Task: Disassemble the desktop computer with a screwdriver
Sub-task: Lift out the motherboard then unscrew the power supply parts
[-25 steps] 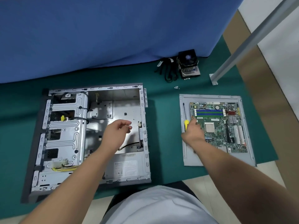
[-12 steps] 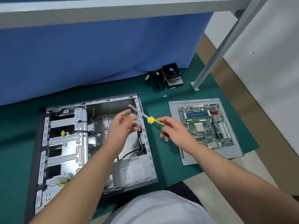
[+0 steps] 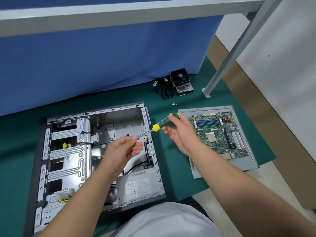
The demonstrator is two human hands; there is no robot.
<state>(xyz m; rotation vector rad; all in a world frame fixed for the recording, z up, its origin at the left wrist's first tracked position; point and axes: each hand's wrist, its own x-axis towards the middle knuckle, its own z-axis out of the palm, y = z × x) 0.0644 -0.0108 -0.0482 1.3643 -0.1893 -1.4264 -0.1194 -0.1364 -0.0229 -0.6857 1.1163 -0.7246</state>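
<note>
Head view of the green mat (image 3: 172, 151). The open computer case (image 3: 95, 156) lies on its side at the mat's left, its near end close to the mat's near edge. The screwdriver (image 3: 159, 124) is held in the air above the case's right wall, shaft slanting down to the left. The right hand (image 3: 179, 132) grips the green-and-yellow handle, fingers curled round it; the left hand (image 3: 124, 149) pinches the shaft tip between thumb and forefinger, its other fingers loosely bent. The motherboard (image 3: 218, 135) rests on a grey panel (image 3: 246, 161) toward the mat's right edge; the panel's near corner overhangs the mat's near edge. A bare strip of mat separates case and panel. At the far edge, against the blue curtain (image 3: 102, 65), stand a cooler fan (image 3: 182, 81) and black cables (image 3: 162, 89), with small screws (image 3: 174, 104) just before them. A grey frame leg (image 3: 227, 59) meets the mat at its far right.
</note>
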